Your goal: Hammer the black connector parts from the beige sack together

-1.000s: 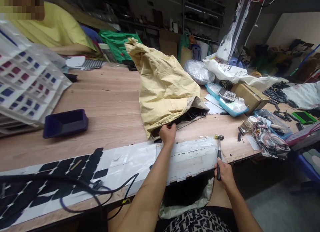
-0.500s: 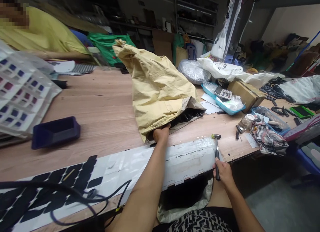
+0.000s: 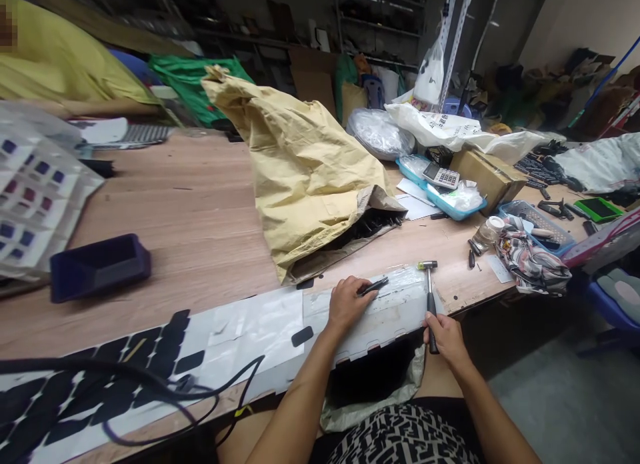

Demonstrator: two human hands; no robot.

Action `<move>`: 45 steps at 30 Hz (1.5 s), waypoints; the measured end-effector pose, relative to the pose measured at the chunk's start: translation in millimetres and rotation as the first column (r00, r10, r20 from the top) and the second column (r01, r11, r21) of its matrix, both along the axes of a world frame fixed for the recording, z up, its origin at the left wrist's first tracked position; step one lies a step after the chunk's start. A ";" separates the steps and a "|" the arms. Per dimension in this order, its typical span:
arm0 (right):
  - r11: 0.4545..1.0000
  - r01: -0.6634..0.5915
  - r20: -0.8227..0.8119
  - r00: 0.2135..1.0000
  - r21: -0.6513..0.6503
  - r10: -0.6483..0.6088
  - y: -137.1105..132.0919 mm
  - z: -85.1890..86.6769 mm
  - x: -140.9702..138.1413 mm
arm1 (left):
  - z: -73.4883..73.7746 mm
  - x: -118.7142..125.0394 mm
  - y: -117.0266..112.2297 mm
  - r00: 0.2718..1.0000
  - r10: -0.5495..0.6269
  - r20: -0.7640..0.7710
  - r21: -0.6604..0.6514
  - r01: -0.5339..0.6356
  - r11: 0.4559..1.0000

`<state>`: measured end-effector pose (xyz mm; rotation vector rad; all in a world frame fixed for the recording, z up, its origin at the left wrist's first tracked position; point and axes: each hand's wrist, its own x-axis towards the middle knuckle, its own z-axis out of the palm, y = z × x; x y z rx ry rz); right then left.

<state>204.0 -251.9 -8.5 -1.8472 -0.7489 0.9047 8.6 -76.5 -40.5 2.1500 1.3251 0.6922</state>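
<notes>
My left hand (image 3: 346, 303) rests on the white sheet (image 3: 260, 327) along the table's front edge and pinches a thin black strip (image 3: 374, 287) between its fingers. My right hand (image 3: 444, 334) grips the black handle of a small hammer (image 3: 429, 292), whose metal head lies on the sheet's right end. Just behind my left hand lies a big tan paper sack (image 3: 300, 164) on its side, its mouth open toward me with more black pieces (image 3: 371, 225) showing inside.
Black flat shapes (image 3: 100, 367) and a black cable (image 3: 150, 384) cover the sheet at left. A dark blue tray (image 3: 97, 265) sits on the wooden table (image 3: 200, 211). A calculator (image 3: 440, 177), boxes, bags and small tools crowd the right. A person in yellow (image 3: 60, 64) is far left.
My left hand has come out of the sack's mouth toward me, now holding a black strip on the white sheet. The right hand with the hammer has hardly moved.
</notes>
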 end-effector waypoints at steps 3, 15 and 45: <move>0.993 -0.116 0.031 0.993 0.022 0.115 -8.0 3.5 -5.2 | -1.0 0.1 2.7 1.000 0.002 0.014 -0.008 -0.002 1.000; 0.954 -0.290 0.581 0.766 -0.069 0.275 -16.6 11.9 -28.7 | -0.7 1.4 1.8 0.998 0.030 0.048 -0.019 -0.029 0.999; 0.916 -0.044 0.623 0.720 -0.399 0.306 -6.5 12.7 11.0 | 11.9 -30.4 -44.7 0.955 -0.194 0.225 0.092 0.178 0.980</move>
